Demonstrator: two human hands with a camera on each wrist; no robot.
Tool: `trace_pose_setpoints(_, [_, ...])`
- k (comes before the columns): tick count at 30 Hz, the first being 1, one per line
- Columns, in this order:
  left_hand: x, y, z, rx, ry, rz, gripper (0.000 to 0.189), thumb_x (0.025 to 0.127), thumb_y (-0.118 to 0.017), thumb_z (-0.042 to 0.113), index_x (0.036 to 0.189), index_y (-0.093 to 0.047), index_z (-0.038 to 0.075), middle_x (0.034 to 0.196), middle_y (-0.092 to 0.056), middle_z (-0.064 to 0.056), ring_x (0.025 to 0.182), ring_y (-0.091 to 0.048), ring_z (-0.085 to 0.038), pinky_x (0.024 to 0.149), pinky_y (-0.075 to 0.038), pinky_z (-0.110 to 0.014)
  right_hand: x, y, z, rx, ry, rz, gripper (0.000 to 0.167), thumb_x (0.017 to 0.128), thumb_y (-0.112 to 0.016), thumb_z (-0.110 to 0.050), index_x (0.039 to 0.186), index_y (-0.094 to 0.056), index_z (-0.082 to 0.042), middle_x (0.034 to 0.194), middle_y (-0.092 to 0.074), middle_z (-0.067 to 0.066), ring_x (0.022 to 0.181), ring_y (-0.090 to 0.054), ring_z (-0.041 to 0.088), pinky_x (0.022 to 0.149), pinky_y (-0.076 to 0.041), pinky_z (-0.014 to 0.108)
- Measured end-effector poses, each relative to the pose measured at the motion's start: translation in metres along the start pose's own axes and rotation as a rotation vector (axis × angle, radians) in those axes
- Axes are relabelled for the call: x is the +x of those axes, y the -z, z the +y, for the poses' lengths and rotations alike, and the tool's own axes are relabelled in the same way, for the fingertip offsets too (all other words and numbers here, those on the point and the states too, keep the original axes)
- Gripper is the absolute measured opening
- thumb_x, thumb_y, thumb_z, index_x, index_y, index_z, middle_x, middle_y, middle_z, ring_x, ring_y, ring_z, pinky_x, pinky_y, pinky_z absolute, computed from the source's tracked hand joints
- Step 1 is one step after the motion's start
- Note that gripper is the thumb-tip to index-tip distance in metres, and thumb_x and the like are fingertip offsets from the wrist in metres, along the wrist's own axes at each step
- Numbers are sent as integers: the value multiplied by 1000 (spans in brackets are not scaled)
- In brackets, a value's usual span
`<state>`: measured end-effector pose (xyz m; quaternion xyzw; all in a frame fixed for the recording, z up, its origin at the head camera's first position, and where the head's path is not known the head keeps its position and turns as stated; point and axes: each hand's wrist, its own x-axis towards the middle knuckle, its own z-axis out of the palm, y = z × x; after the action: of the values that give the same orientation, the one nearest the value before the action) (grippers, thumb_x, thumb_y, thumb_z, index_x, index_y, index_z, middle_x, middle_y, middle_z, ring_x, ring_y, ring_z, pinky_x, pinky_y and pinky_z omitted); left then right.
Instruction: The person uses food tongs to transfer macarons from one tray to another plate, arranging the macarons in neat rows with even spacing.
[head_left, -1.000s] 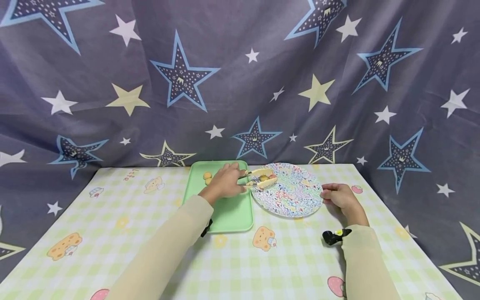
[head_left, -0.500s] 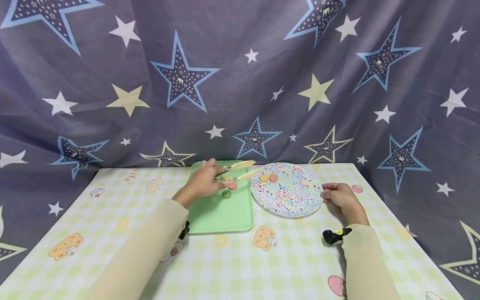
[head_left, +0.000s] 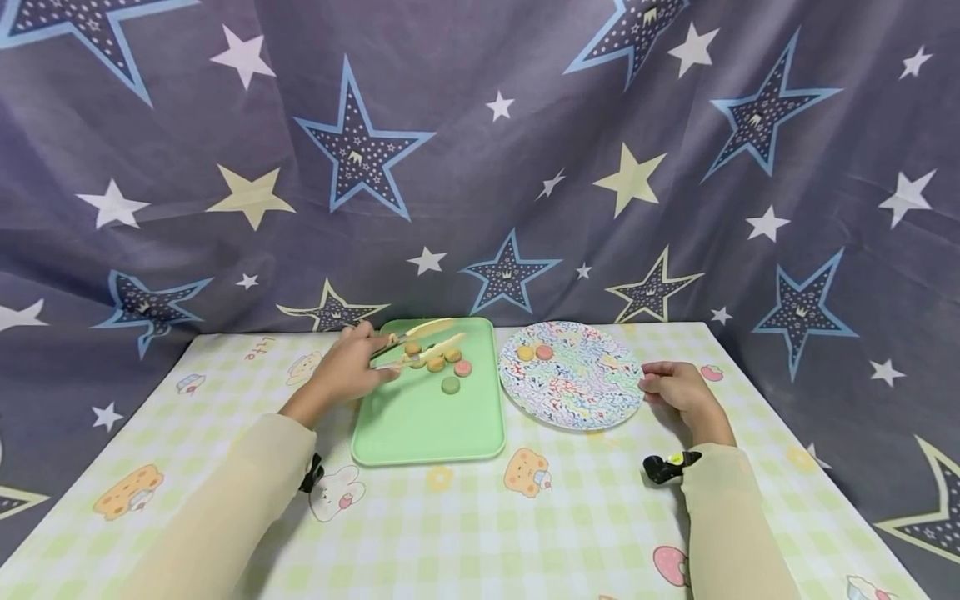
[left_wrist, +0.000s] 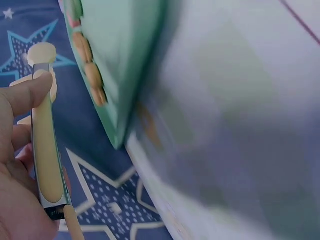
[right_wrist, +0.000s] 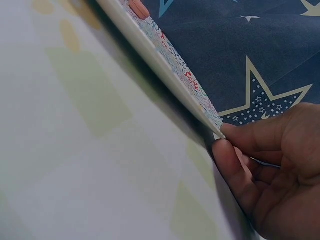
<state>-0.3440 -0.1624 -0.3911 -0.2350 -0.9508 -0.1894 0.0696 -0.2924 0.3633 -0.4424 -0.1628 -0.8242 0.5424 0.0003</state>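
Observation:
My left hand (head_left: 347, 364) grips a pair of tongs (head_left: 430, 328) with cream tips, held over the back left of a light green tray (head_left: 429, 429). The tong arms are spread, with nothing visibly pinched between them. Several tan macarons (head_left: 436, 364) lie below the tips, beside a pink macaron (head_left: 462, 367) and a green macaron (head_left: 450, 385). In the left wrist view the thumb presses along the tongs' handle (left_wrist: 49, 160). Thumb and fingers of my right hand (head_left: 681, 398) pinch the right rim of a round speckled plate (head_left: 585, 383).
On the plate's left side sit a yellow macaron (head_left: 526, 353) and another pink macaron (head_left: 544, 352). Tray and plate stand side by side at the back of a checked tablecloth (head_left: 465, 533). A star-patterned curtain (head_left: 465, 192) hangs right behind them.
The left hand with the tongs has moved left from the plate to over the tray. A yellow and a pink macaron, earlier between the tongs, now lie on the plate. The right hand stays put.

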Motion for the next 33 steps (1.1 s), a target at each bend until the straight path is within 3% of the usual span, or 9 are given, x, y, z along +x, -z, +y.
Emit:
trace_pose_setpoints(6, [-14,6,-20,49,-3,10,70,88,-80,32,143,-56,-4,111,-50,-10,98,-42,-29,77,-40,-43,1,0,1,12,0,-2,43,96,-63,2,137,-55,11,124,-60,23,80,-62,10,70,-56,22])
trace_pose_setpoints(17, [-37,10,-38,64,-11,-6,70,87,-81,30,143,-56,-5,101,-47,-8,88,-37,-25,72,-34,-37,1,0,1,2,-5,3,43,97,-63,1,138,-55,10,125,-59,22,80,-62,10,69,-55,22])
trace_pose_setpoints(33, [-45,9,-51,30,5,-48,73,85,-82,32,140,-56,-9,95,-45,-7,86,-38,-25,75,-36,-38,-2,0,-2,12,-2,3,43,96,-63,2,137,-54,12,124,-59,23,78,-61,9,68,-55,22])
